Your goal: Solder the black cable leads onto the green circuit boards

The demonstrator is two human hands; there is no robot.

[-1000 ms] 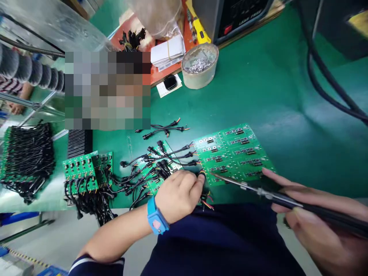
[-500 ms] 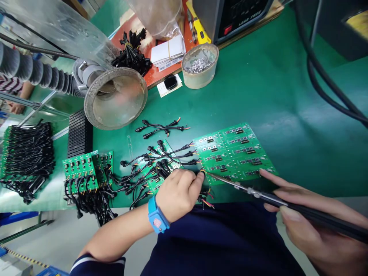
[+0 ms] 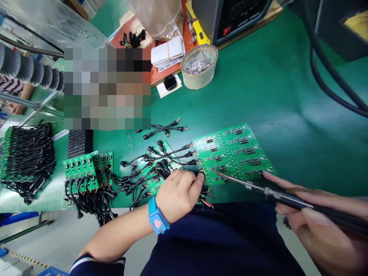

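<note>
My left hand is closed around a black cable, whose red, yellow and black wire ends stick out below it at the edge of a green circuit board panel. My right hand holds a black-handled soldering iron by its grip. The iron's thin tip lies just above the panel, a short way right of my left fingertips. A blue wrist strap circles my left wrist. Several black cables with plugs lie across a smaller board to the left.
Wired boards and a bundled stack of black cables lie left. Behind stand a round tin of solder scraps and a soldering station. A pixelated patch hides part of the bench. Thick black cables run along the right.
The soldering iron tip has moved right, away from the wire ends at my left fingers, and my right hand has shifted with it. My left hand stays in place.
</note>
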